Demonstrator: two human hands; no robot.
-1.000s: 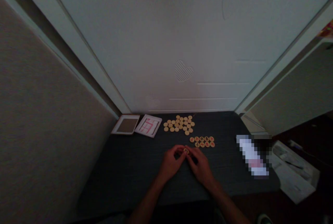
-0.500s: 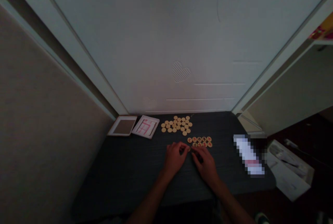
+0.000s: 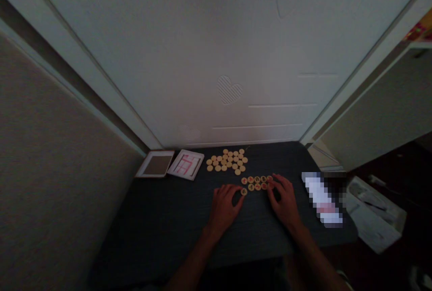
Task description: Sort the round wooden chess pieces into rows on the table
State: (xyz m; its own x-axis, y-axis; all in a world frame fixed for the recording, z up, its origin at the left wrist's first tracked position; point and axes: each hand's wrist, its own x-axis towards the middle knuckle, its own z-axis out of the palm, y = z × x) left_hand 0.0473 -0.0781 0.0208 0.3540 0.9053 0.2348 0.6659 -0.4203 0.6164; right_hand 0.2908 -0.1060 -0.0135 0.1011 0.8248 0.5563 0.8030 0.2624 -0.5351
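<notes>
Two short rows of round wooden Chinese chess pieces (image 3: 257,179) lie on the dark table with red and black characters facing up. My left hand (image 3: 224,205) is at the left end of the lower row, thumb and forefinger closed round the edge of one Chinese chess piece (image 3: 244,191). At the rows' right end, my right hand (image 3: 284,198) has thumb and fingers curved round the end pieces, which it partly covers. Farther back, a loose cluster of plain-faced discs (image 3: 229,164) lies with no characters showing.
Left of the cluster are a white box piece with pink lines (image 3: 186,165) and a shallow open tray (image 3: 141,175). A blurred-out pale object (image 3: 322,201) lies at the table's right. A white panel (image 3: 202,56) rises behind; an open white box (image 3: 381,232) stands beyond the right edge.
My right hand has moved right, from beside my left hand to the right end of the rows. My left hand stays at the left end, its piece now more visible.
</notes>
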